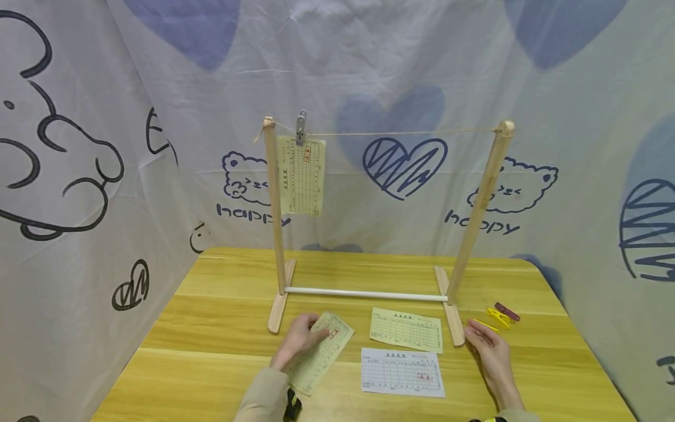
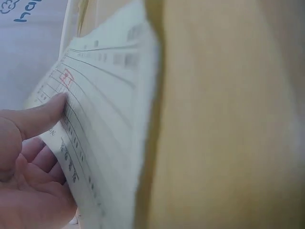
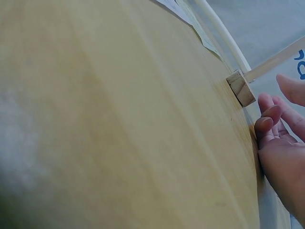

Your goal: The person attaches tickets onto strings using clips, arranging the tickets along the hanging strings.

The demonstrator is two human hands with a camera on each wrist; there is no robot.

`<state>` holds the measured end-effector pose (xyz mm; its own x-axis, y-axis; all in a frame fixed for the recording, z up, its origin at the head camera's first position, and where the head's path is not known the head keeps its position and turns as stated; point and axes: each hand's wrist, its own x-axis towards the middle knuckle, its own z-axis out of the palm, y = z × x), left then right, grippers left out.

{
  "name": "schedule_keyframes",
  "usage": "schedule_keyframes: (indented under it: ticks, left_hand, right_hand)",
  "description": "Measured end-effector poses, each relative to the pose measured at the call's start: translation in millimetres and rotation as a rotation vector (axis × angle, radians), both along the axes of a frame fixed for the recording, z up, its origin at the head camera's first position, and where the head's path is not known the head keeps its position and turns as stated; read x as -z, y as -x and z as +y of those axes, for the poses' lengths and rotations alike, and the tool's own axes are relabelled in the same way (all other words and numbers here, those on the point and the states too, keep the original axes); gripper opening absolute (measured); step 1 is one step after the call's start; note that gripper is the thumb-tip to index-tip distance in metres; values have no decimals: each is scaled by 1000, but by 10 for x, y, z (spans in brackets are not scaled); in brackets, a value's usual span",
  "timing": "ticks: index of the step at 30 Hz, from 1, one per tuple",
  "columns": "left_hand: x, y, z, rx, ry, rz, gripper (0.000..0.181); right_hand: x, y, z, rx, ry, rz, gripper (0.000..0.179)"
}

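Observation:
My left hand [image 1: 302, 341] pinches a pale yellow receipt slip [image 1: 321, 354] with a red stamp. Its thumb lies on the printed face in the left wrist view, the other fingers behind the paper [image 2: 109, 119]. My right hand [image 1: 489, 351] is low over the table at the right foot of the wooden stand. A yellow clothespin [image 1: 486, 325] shows right at its fingers. In the right wrist view, the thumb of this hand [image 3: 281, 129] stands apart from the loosely bent fingers. More yellow clothespins [image 1: 499, 317] and a maroon clothespin [image 1: 508, 312] lie just beyond.
A wooden stand [image 1: 476, 217] carries a string [image 1: 401, 133] between two posts. One yellow slip [image 1: 303, 181] hangs there from a metal clip [image 1: 301, 129]. Another yellow slip [image 1: 406, 328] and a white slip [image 1: 402, 372] lie on the table [image 1: 211, 328]. A printed cloth hangs behind.

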<state>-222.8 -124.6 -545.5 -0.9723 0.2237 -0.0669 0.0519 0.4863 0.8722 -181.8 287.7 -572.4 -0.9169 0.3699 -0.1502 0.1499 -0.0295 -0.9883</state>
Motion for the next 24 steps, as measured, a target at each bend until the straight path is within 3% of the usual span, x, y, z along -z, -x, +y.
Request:
schedule_keyframes:
  ticks: [5, 9, 17, 20, 24]
  left_hand:
    - [14, 7, -12, -10, -9, 0, 23]
    - [15, 6, -21, -7, -15, -9, 23]
    - [-2, 6, -21, -1, -8, -25, 23]
    - [-8, 8, -21, -6, -7, -32, 22]
    - [-10, 5, -24, -5, -6, -33, 23]
  right_hand:
    - [-20, -6, -11, 5, 22, -17, 54]
    - [-45, -1, -15, 45, 32, 4, 45]
    - [-29, -62, 140, 350, 88, 210, 18]
    - [-30, -95, 230, 399, 108, 203, 20]
    - [-32, -114, 289, 407, 66, 122, 22]
